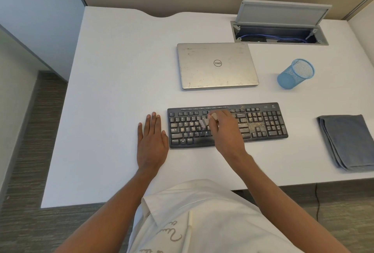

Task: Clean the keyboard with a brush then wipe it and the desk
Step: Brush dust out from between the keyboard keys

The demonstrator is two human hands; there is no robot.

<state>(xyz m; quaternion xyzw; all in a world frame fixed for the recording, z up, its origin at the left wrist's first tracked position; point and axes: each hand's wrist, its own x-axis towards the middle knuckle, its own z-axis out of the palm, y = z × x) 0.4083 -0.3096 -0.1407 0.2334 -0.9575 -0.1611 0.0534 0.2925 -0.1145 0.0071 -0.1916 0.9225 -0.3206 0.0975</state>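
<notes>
A black keyboard (263,123) lies on the white desk (117,82), with pale dust and crumbs on its right-hand keys. My right hand (224,129) is over the middle of the keyboard and grips a small brush (203,122), whose blurred pale bristles touch the keys. My left hand (151,141) rests flat on the desk, fingers straight, just left of the keyboard's left edge. A folded grey cloth (348,141) lies on the desk at the right.
A shut silver laptop (216,66) lies behind the keyboard. A blue mesh pen cup (295,74) stands to its right. An open cable hatch (281,30) with blue cables sits at the back right. The desk's front edge is close to my body.
</notes>
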